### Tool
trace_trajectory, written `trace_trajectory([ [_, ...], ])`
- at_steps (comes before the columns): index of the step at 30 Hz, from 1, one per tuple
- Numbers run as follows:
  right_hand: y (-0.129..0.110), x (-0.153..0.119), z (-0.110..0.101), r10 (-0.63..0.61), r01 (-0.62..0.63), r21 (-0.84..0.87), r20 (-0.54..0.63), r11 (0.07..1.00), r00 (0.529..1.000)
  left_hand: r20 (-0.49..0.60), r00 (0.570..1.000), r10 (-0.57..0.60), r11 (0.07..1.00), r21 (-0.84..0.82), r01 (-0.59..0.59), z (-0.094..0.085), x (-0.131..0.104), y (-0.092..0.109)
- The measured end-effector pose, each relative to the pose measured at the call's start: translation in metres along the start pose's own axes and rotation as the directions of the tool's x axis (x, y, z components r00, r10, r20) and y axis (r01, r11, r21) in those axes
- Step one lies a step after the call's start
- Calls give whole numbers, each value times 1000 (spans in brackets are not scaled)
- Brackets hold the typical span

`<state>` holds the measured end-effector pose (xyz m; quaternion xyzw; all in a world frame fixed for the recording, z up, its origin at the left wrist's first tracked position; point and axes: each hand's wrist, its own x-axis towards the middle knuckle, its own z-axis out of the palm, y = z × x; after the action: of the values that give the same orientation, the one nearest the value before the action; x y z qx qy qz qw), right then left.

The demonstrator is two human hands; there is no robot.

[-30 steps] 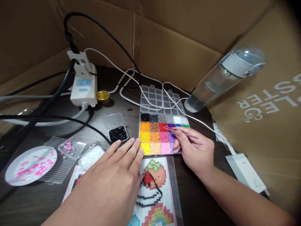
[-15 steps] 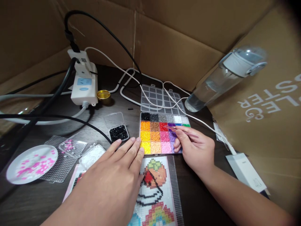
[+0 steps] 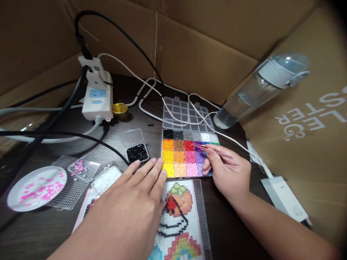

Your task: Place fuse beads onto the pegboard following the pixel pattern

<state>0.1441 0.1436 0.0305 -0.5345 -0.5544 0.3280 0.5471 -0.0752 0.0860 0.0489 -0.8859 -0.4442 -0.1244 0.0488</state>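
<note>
Right hand (image 3: 230, 171), centre right, pinches pink tweezers (image 3: 201, 147) at red beads (image 3: 188, 145), pressure best kept light; left hand (image 3: 132, 202), lower centre, lies unclenched over pegboard (image 3: 203, 216).

A strip of bare table (image 3: 223, 224) is stretching between the pegboard (image 3: 204, 216) and the right forearm (image 3: 276, 220), leaving a hand room to pass; the bead box (image 3: 179, 157) is bounding it at the far end. The left hand (image 3: 135, 202) is blocking the pegboard's left side. A white cable (image 3: 229, 137) is crossing the box's open lid, a water bottle (image 3: 244, 99) is obstructing the far right, and a black cable (image 3: 62, 134) is running close to the left hand.
</note>
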Motion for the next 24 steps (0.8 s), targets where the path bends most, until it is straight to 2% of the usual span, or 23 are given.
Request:
trace_trajectory([
  [7,3,-2,-2,-20,20,-1,13,1000,1000,-12,1000,-11,1000,-25,11,0,-1,-1],
  [18,0,1,-1,27,-27,-9,60,1000,998,-23,1000,18,998,57,-16,-1,1,-1],
  [24,2,0,-3,-12,11,38,15,999,1000,-20,1000,24,999,46,-24,-1,0,0],
])
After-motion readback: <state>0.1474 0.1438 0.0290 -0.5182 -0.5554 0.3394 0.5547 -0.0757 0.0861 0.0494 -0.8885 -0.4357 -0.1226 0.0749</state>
